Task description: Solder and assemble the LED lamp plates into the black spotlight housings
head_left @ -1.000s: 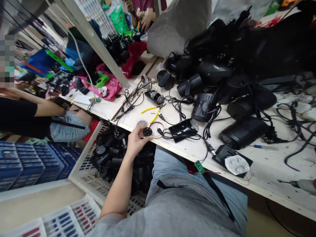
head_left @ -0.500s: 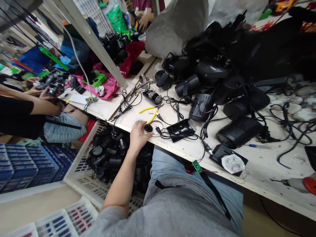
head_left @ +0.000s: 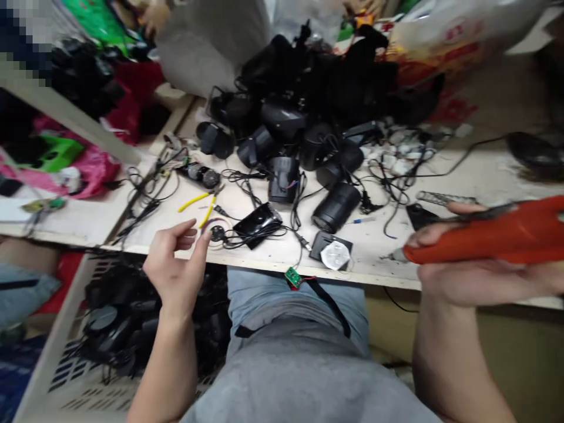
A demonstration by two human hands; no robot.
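My left hand (head_left: 176,264) hovers at the near table edge, fingers apart and holding nothing. Its thumb tip is close to a small black round part (head_left: 216,232) lying on a white ring. My right hand (head_left: 476,273) grips an orange-red power tool (head_left: 489,235) held level over the table's right side. A black lamp housing (head_left: 257,222) with its cord lies just right of the round part. Yellow-handled pliers (head_left: 200,204) rest behind it.
A heap of black lamp housings (head_left: 304,100) and tangled cables fills the back of the table (head_left: 273,252). A white disc on a black plate (head_left: 333,254) and a green circuit board (head_left: 292,277) lie at the front edge. A white crate of black parts (head_left: 110,317) stands lower left.
My left hand has let go of the small black round part and opened. My right hand has come into view holding the orange-red tool. The view swung right.
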